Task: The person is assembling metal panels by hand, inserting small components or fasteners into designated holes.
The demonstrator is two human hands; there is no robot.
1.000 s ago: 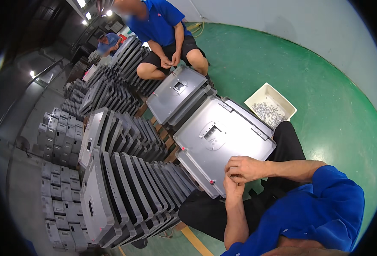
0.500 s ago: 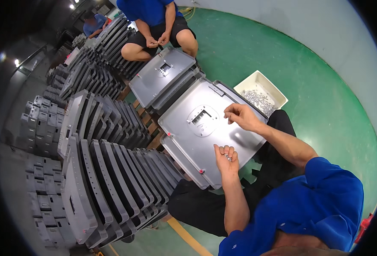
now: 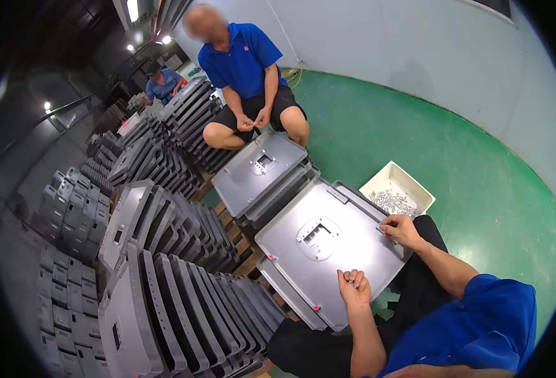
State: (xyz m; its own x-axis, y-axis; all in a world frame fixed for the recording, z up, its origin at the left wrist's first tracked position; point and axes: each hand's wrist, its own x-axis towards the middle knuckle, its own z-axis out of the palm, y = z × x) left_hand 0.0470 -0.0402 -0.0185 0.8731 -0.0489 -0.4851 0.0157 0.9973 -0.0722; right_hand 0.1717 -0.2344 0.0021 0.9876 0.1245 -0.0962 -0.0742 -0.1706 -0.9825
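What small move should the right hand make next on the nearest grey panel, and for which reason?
Perhaps press gently with the right hand at the right edge of the grey panel: its thumb and fingers are gathered there, while the left hand is curled, palm up, over the panel, away from that spot. I cannot tell whether the right fingertips hold anything.

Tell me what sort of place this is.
Likely a factory or workshop assembly area: stacked grey metal panels, a cream bin of small metal parts, and a green floor.
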